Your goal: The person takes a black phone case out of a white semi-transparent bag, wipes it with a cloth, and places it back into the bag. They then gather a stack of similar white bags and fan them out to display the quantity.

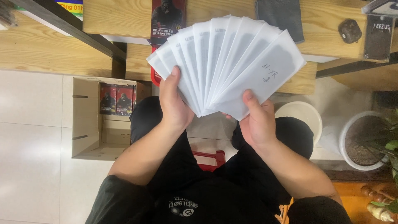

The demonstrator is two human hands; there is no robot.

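Both my hands hold up a fan of several white translucent sleeves (226,62), each showing a dark flat rectangle inside. My left hand (174,101) grips the fan's left lower edge, thumb lying up over the front sleeves. My right hand (257,120) pinches the bottom right, thumb pressed on the frontmost sleeve, which has handwriting on it. The fan is spread above my lap, in front of the edge of a wooden table (124,16). I sit in dark trousers on a red stool (209,159).
An open cardboard box (89,124) with dark small packages stands on the tiled floor at left. A dark package (168,18), a grey cloth (280,14) and a small dark case (349,31) lie on the table. A white bucket (304,114) and a potted plant (367,141) stand at right.
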